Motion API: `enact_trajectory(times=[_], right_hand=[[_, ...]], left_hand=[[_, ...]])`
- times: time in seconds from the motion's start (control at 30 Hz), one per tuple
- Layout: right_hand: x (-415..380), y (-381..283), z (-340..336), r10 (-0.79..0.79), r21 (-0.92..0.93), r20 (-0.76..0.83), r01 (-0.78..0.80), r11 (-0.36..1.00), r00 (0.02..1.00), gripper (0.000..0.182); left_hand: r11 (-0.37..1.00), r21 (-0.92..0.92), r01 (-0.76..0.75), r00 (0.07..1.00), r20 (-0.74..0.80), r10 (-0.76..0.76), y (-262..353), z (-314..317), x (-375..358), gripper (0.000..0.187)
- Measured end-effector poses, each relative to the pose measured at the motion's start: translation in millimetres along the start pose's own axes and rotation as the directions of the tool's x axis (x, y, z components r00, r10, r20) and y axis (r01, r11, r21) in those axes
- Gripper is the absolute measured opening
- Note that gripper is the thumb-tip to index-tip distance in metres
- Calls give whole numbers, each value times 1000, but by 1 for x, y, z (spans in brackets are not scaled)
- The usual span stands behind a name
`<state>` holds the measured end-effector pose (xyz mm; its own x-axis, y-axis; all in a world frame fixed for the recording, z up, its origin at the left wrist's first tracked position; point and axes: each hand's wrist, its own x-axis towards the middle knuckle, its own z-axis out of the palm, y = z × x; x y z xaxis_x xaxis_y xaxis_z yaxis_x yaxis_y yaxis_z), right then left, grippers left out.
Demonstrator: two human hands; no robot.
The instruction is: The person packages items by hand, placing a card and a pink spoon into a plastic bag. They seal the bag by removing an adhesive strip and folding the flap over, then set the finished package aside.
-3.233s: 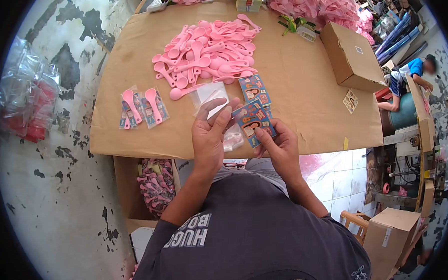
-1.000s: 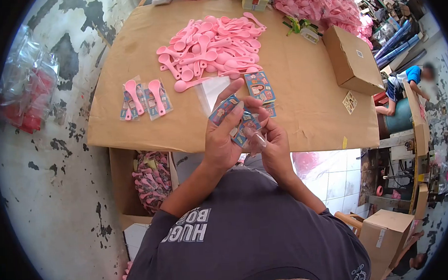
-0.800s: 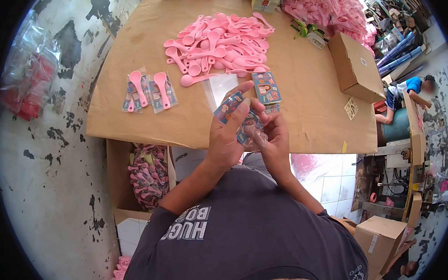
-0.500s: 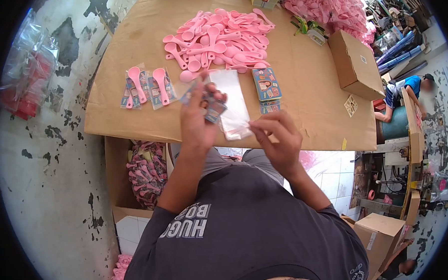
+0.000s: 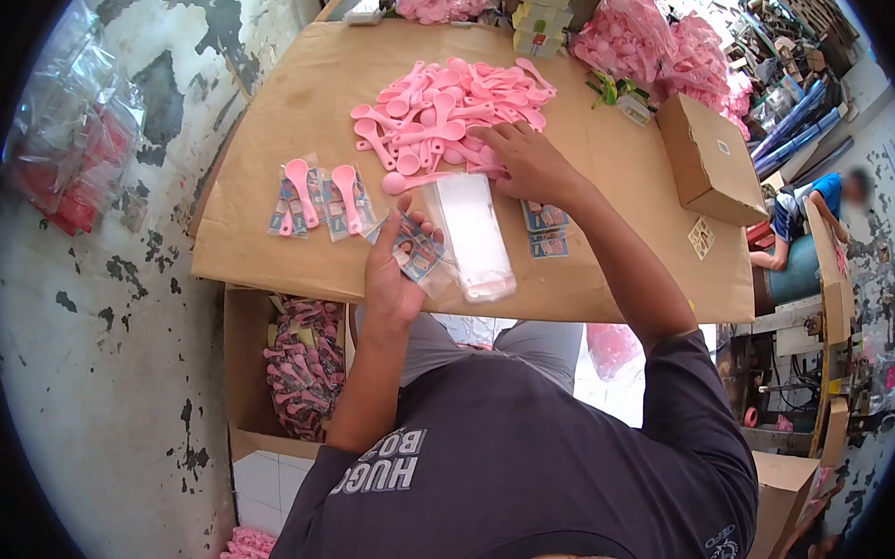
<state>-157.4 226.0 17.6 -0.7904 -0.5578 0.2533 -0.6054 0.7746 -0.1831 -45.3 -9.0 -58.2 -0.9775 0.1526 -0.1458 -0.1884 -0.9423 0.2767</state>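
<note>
1. The right hand (image 5: 537, 166) has just left the near end of the stack of clear bags (image 5: 479, 240) and is now at the near right edge of the heap of pink spoons (image 5: 455, 104). Its fingers bend down among the spoons; whether they have closed on one, I cannot tell.
2. The left hand (image 5: 395, 272) grasps a printed card (image 5: 421, 253) between thumb and fingers, just left of the bag stack and above the near part of the table (image 5: 635, 231). Clear film shows around the card, so it appears to be bagged; no spoon can be seen with it, so that packet looks unfinished.
3. The spoons look like smooth, matt plastic, with rounded bowls and flat handles, some pierced by a hole at the end.
4. The bags are thin, glossy and long, white with glare.
5. The stack of cards (image 5: 548, 237), blue and flat, lies right of the bags, partly hidden by the right forearm.
6. Farther left, filled packets (image 5: 347, 199) hold pink spoons over cards in crinkled film.
7. Dull brown paper, lightly creased, covers the table.
</note>
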Motion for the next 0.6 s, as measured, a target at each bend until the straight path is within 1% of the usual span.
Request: enact_trajectory(times=[0.03,0.1,0.17,0.23,0.27,0.33,0.37,0.43,0.47,0.53,0.57,0.6], right_hand=[[7,2,4,2,-64,35,0,998,999,69],[20,8,10,-15,-100,34,18,995,999,68],[27,13,10,-19,-137,38,24,990,999,66],[33,19,5,-28,-62,126,36,997,992,56],[33,23,2,-27,-69,122,35,997,992,56],[30,33,-6,-44,-10,130,46,999,991,44],[28,40,-10,-48,-18,128,50,999,991,44],[23,62,-13,-45,37,120,41,998,992,36],[18,78,-10,-47,31,117,44,999,992,36],[6,109,-3,-65,-9,-1,65,998,998,39],[0,115,-9,-63,-13,-3,63,998,998,39],[-8,116,-18,11,48,49,-14,999,999,39]], left_hand=[[1000,2,-9,1000,6,9,1,-2,0,40],[1000,17,14,999,50,-15,1,-5,-1,40],[999,48,-1,999,40,-1,-1,-6,-1,40],[997,77,-11,999,38,8,-2,-4,-1,40],[998,67,-4,999,46,1,-2,-3,-2,40],[999,52,-1,998,63,-3,-2,-2,-4,39],[998,66,2,998,63,-6,-1,-2,-4,40],[997,77,0,998,70,-6,-1,-2,-6,40],[995,97,-3,998,63,-3,-1,-1,-7,41],[993,117,-5,998,61,-2,0,-1,-7,42],[993,119,0,998,67,-8,0,-2,-7,41],[993,122,7,997,71,-16,0,-2,-7,40]])
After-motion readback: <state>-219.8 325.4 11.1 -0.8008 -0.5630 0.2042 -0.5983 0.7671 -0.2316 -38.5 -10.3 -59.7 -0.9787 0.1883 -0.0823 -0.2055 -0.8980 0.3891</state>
